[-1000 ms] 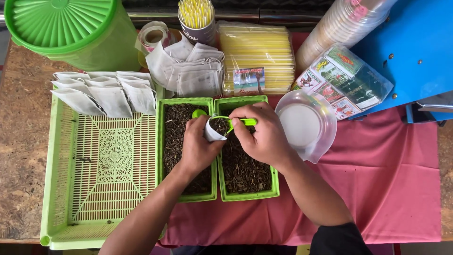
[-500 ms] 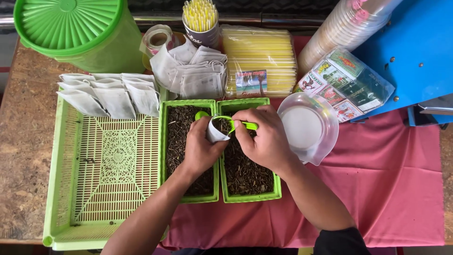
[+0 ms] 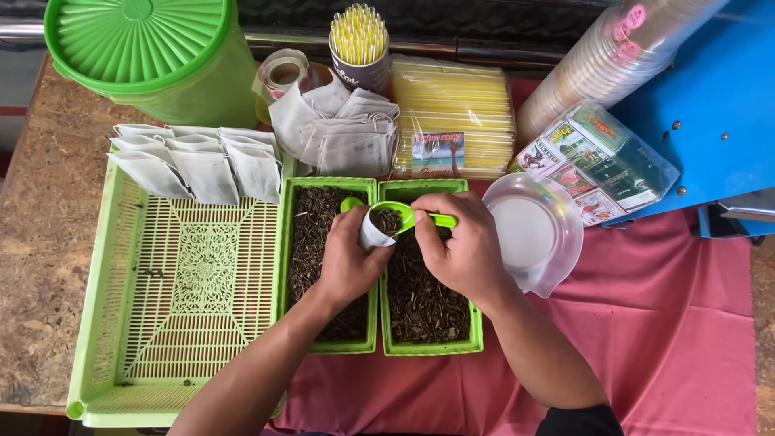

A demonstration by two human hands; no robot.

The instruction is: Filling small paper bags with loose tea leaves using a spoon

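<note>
Worn brown chipboard point(image 3: 32, 266) forms the tabletop at the left, with a pink cloth point(image 3: 686, 339) spread over the right part. At the far left a large round green plastic tub with a ribbed lid point(image 3: 153, 48) stands at the back, and in front of it lies a pale green slotted plastic tray point(image 3: 178, 323), a row of filled white paper sachets point(image 3: 198, 165) resting along its top edge. Just right of the tray sit two narrow green plastic troughs side by side, the left trough point(image 3: 323, 266) and the right trough point(image 3: 428, 315), both filled with dark dried leaves. Over them, the left hand point(image 3: 349, 262) is closed around a small white paper sachet point(image 3: 373, 236), holding its mouth upward. The right hand point(image 3: 460, 246) pinches the handle of a small green plastic scoop point(image 3: 400, 216), whose bowl, loaded with dark leaves, rests at the sachet's opening. Behind the troughs lie a heap of empty white sachets point(image 3: 343, 133), a cup of yellow straws point(image 3: 359, 44) and a flat pack of yellow straws point(image 3: 452, 113). Further right, a clear plastic lid point(image 3: 537, 234) lies on the cloth, near a bag of printed packets point(image 3: 601, 161) and a blue machine point(image 3: 718, 105).
</note>
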